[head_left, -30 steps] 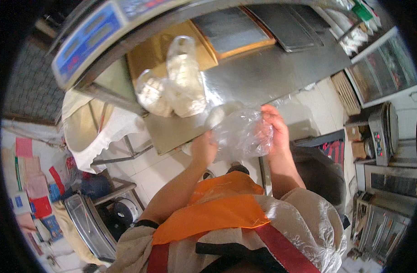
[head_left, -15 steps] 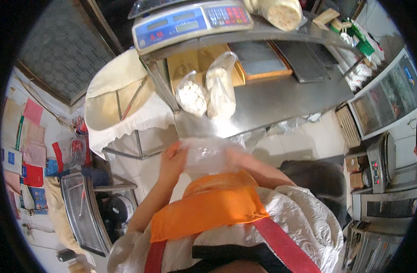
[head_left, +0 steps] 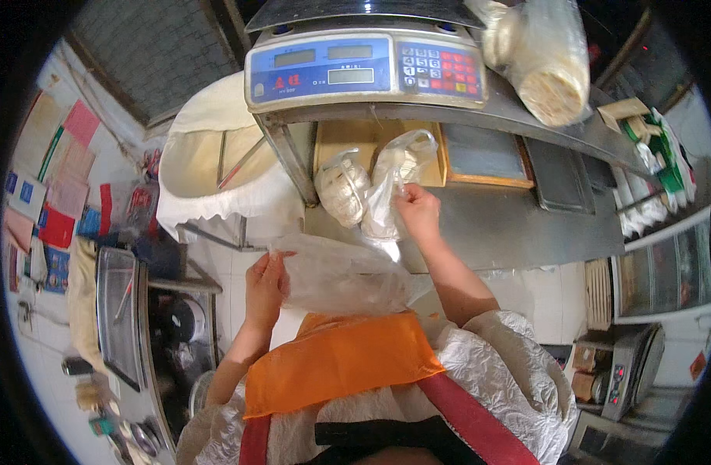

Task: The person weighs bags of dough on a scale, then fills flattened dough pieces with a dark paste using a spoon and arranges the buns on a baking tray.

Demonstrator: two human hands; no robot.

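My left hand (head_left: 266,279) grips one end of a clear, crumpled plastic bag (head_left: 340,275), which stretches sideways in front of my orange apron (head_left: 340,353). My right hand (head_left: 416,203), fingers closed, grips the side of an upright filled bag (head_left: 388,213) of pale items, which stands on the steel lower shelf (head_left: 526,232). A second, rounder filled bag (head_left: 340,194) sits just left of it.
An electronic scale (head_left: 363,74) and long bags of flat rounds (head_left: 549,89) occupy the upper shelf. Trays (head_left: 479,155) lie behind the filled bags. A cloth-lined tub (head_left: 193,163) is at the left, a glass-fronted cabinet (head_left: 658,271) at the right.
My right hand has left the clear bag and moved up to the filled bag. The clear bag has shifted left and down with my left hand. The view has tilted up, showing the scale.
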